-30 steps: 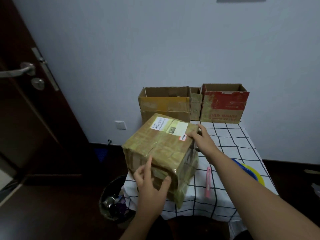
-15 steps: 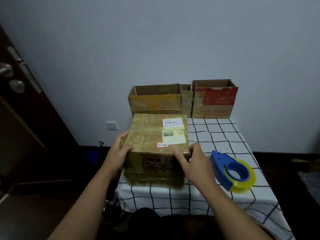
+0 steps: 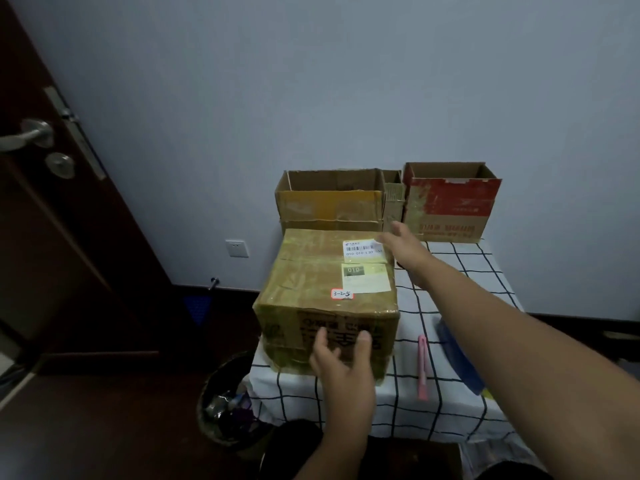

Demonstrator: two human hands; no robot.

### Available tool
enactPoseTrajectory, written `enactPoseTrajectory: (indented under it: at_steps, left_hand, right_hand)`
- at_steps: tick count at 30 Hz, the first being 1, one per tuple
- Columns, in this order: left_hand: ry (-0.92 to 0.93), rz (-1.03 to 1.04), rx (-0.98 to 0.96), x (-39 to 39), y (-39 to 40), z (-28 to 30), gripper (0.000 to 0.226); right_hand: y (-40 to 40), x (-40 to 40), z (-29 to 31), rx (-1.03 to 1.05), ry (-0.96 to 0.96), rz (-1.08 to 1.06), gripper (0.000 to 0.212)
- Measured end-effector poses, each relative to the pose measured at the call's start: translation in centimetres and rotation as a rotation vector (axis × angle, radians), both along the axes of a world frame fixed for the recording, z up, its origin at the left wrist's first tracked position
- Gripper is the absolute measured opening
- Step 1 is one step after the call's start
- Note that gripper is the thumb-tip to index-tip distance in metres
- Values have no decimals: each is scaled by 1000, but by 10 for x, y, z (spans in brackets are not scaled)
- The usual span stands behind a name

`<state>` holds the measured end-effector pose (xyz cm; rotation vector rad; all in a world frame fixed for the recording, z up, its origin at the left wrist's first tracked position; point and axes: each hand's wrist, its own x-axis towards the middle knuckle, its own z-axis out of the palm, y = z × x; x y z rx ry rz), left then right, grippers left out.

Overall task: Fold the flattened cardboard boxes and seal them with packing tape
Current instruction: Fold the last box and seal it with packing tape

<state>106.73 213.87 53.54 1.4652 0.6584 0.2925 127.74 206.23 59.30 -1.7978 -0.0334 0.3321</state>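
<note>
A taped-up brown cardboard box with white labels stands upright at the left side of the checked tablecloth. My left hand lies spread against the box's near face, fingers straight. My right hand reaches to the box's far right top corner, fingers extended beside the barcode label. The blue tape dispenser lies on the cloth to the right, partly hidden under my right forearm.
A pink utility knife lies right of the box. Open cardboard boxes stand against the wall: a yellow-brown one, a narrow one and a red one. A waste bin sits on the floor left of the table; a dark door stands further left.
The box has settled flat on the table. My left hand moved from the box's left side to its near face. My right hand moved from the near right edge to the far right corner.
</note>
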Motion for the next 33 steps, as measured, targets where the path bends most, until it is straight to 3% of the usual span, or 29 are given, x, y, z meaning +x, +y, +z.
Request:
enactPoseTrajectory:
  at_steps: [3,8,9,13,17,21,24,27,30,33]
  left_hand:
    - [-34,-37,7,5,-9,5,85]
    - [-103,-13,71,4,22,12,103]
    - [-139,-21,72,5,34,16,101]
    - [-202,-121,117,22,91,29,55]
    - [-109,-286,164,47,123,21,56]
    - [-154,-323,181,42,118,11,49]
    - [-222,-271,377,29,118,-2,49]
    - [-275,-281,646,28,124,-11,43]
    - [-326,-241,718,32,124,-9,34]
    - [-361,-225,719,38,121,-12,33]
  right_hand:
    - [2,1,-9,95,95,48,65]
    - [-7,-38,-4,-15,-123,-59,50]
    - [-13,-53,-3,-47,-184,-98,46]
    - [-29,-117,-19,-242,-416,-167,41]
    - [-26,-148,-42,-400,-451,-243,47]
    - [-24,-156,-62,-467,-475,-253,38]
    - [-28,-152,-67,-496,-473,-224,38]
    - [-33,-147,-67,-493,-635,-172,49]
    - [-37,-141,-69,-513,-826,-142,41]
    - [-45,-135,-70,-508,-892,-164,38]
